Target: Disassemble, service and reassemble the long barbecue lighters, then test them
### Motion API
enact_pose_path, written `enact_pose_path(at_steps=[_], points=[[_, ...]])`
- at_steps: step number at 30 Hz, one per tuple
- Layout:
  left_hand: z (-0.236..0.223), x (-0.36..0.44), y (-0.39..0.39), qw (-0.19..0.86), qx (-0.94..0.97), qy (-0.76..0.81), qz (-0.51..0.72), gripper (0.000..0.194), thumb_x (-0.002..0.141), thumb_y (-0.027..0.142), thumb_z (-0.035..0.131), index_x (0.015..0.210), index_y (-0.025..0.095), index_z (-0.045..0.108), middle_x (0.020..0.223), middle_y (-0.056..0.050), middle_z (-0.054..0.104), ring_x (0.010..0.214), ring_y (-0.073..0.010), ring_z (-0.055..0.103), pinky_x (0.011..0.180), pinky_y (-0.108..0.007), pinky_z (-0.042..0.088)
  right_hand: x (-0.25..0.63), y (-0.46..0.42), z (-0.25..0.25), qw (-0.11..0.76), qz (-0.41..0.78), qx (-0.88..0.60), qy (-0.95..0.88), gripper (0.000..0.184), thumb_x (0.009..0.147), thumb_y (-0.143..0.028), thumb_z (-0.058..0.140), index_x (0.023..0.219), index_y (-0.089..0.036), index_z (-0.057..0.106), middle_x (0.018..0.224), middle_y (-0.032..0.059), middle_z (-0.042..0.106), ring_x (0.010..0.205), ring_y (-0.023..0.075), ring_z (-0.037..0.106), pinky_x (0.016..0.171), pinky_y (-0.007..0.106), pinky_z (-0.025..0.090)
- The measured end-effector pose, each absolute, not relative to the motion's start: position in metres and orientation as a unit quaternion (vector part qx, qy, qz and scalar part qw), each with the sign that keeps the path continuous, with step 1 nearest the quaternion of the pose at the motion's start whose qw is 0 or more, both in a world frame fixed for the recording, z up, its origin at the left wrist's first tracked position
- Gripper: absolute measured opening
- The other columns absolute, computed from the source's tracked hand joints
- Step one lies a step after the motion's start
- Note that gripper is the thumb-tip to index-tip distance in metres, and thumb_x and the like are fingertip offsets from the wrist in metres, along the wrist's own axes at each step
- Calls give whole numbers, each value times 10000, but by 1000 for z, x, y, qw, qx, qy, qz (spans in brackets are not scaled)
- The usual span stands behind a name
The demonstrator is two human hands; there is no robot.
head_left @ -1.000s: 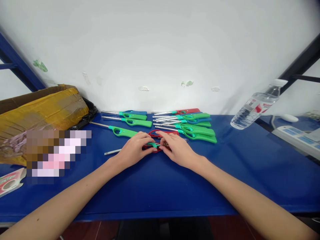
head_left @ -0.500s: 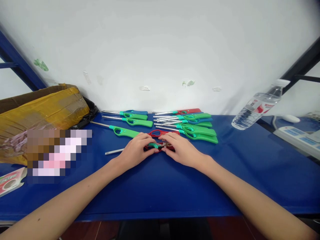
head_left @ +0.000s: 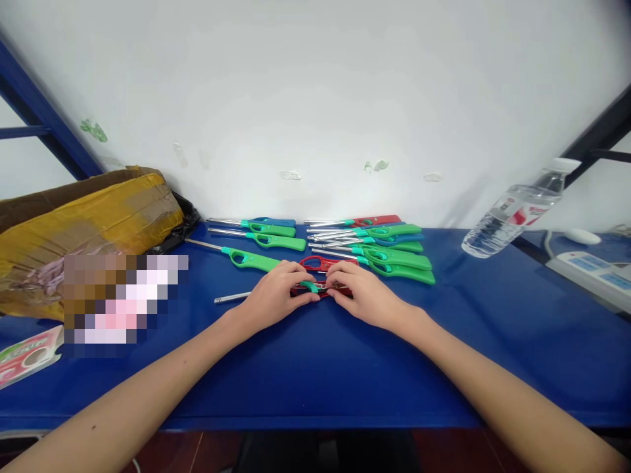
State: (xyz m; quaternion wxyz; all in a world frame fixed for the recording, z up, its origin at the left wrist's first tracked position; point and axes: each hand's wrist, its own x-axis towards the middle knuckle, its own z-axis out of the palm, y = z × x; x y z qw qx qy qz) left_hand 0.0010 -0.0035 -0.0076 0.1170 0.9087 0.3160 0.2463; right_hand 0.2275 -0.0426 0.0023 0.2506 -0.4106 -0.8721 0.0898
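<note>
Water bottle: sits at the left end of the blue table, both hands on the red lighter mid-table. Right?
Not quite. The head view shows the water bottle at the table's right end; the left end holds a cardboard box. Both hands, left and right, are on the red lighter.

We see a simple workshop or packing room. A blue work table [head_left: 315,374] stands against a bare white wall [head_left: 315,85], with many same stick lighters [head_left: 374,246] in rows, a taped cardboard box [head_left: 83,230] and blue metal shelving [head_left: 34,112].
</note>
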Motion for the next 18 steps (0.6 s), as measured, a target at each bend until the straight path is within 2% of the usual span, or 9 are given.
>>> enact_pose_path(at_steps=[4,10,18], points=[[-3,-6,-1,107,913,310,241,339,859,372,695,1149,198,669,1132,-74,637,1049,-239,572,915,-378,483,228,-43,2,253,89,-412,-871,90,913,-161,524,920,-194,607,1027,78,636,940,207,614,819,359,518],[6,-11,2,77,926,292,227,129,864,192,674,984,183,721,1033,-62,656,959,-218,589,854,-352,493,227,-43,2,252,91,-412,-871,83,918,-164,520,923,-190,600,1016,79,637,927,206,607,815,354,513],[0,-7,1,72,922,288,249,69,873,197,671,880,173,734,919,-50,679,872,-192,594,776,-305,484,225,-44,4,254,99,-410,-870,80,899,-126,537,902,-187,588,986,71,643,917,197,596,822,336,500]])
